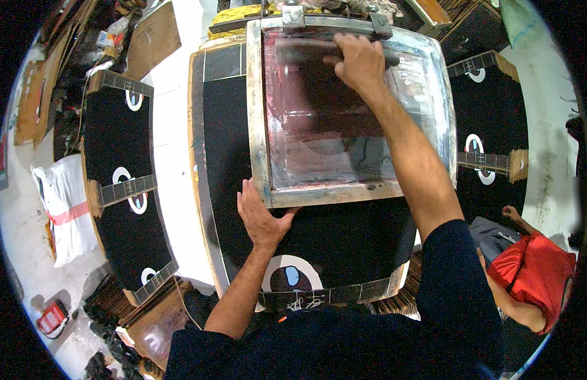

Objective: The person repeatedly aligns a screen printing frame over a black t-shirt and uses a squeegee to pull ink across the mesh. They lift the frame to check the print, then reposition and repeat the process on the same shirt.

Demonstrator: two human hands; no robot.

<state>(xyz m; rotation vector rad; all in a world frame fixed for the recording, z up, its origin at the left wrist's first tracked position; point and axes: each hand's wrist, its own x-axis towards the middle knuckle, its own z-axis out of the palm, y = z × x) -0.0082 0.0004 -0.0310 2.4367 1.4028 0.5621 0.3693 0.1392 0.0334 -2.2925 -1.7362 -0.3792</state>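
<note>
I judge this to be the print stroke, at its far start. My right hand [360,60] has its fingers wrapped over the squeegee [318,54], which lies across the far end of the screen [331,126]. My left hand [262,218] presses flat, fingers spread, on the near left corner of the frame [258,114], steadying it on the black cloth [224,139] of the middle board. Next, I reckon, comes an even pull toward me under steady pressure, with the frame kept from shifting. A person in red [534,272] crouches at the near right.
</note>
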